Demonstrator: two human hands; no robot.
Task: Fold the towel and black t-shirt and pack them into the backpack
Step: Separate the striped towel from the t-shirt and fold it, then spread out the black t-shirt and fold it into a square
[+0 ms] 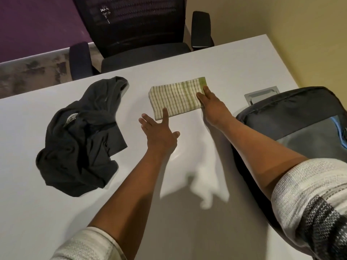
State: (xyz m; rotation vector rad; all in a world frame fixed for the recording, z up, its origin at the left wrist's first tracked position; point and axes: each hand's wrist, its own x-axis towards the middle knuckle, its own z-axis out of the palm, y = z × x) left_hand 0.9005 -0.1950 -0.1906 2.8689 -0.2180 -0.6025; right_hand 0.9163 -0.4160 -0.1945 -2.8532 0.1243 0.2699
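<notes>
On the white table [225,59], the left hand [159,134] hovers with fingers spread, one fingertip at the near edge of the folded striped towel [176,97], whose right end lies under the flat right hand [211,105], the crumpled black t-shirt [80,136] well left, the backpack [293,117] right.

Left hand [159,135]: extended forward, fingers straight and spread, thumb out to the right; nothing is held. Right hand [212,105]: extended farther forward, fingers straight and laid flat, palm down. Both forearms bare, sleeves pushed up past the elbows.
</notes>
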